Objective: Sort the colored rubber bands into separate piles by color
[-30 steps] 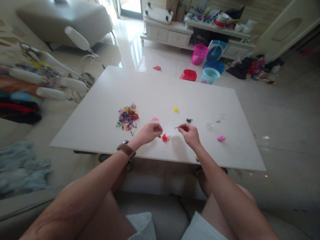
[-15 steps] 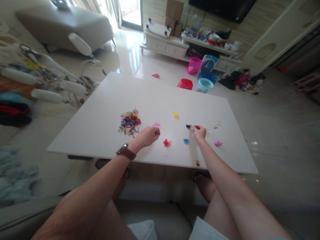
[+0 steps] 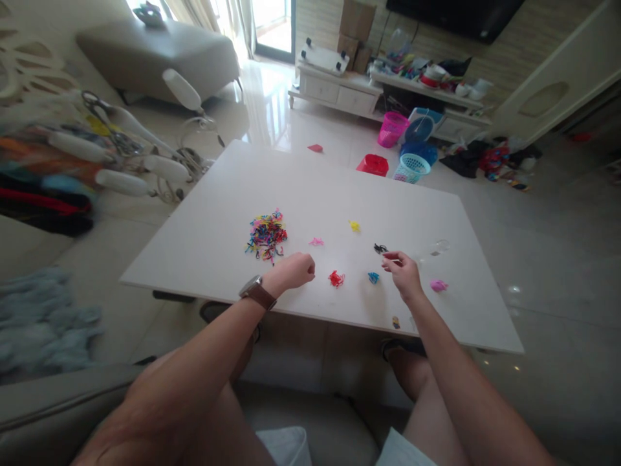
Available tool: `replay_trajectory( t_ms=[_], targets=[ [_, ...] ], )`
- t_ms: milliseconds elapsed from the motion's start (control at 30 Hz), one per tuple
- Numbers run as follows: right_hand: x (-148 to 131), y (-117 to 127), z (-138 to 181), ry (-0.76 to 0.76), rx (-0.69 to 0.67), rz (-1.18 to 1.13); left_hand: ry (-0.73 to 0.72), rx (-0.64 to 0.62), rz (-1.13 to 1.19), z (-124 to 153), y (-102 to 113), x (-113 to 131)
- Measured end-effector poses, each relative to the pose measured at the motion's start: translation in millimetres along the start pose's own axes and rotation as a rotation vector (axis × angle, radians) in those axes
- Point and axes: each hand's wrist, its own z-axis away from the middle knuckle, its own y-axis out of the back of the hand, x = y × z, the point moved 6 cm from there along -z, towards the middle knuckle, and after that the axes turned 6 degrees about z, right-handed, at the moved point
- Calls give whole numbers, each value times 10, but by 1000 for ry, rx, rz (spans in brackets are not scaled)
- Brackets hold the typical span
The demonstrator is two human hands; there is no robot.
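A heap of mixed coloured rubber bands lies on the white table. Small sorted clusters sit to its right: pink, yellow, black, red, blue and magenta. My left hand, with a watch on the wrist, rests as a closed fist between the heap and the red cluster; what it holds is hidden. My right hand hovers just right of the blue cluster and below the black one, fingers loosely apart and nothing visible in them.
A clear small object lies right of the black cluster. On the floor beyond the table stand a pink basket, a red tub and a light-blue basket. A rack of white handles stands at the left.
My right hand carried a black band up to the black cluster, let it go and drew back toward me. My left hand stayed closed and barely shifted. The camera tilted slightly.
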Motion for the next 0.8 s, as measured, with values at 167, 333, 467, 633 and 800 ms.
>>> replay_trajectory(
  t_ms=[167, 333, 467, 633, 800],
  targets=[
    [-354, -167, 301, 95, -11, 78, 192, 170, 2, 23, 345, -521],
    [-820, -307, 419, 373, -53, 155, 454, 377, -19, 209, 709, -1245],
    [-926, -359, 467, 414, -72, 161, 471, 348, 24, 216, 596, -1440],
    [-994, -400, 538, 487, -97, 192, 371, 265, 38, 83, 382, -1372],
    [-981, -368, 593, 498, -107, 211, 316, 195, 1, 30, 248, -1286]
  ],
)
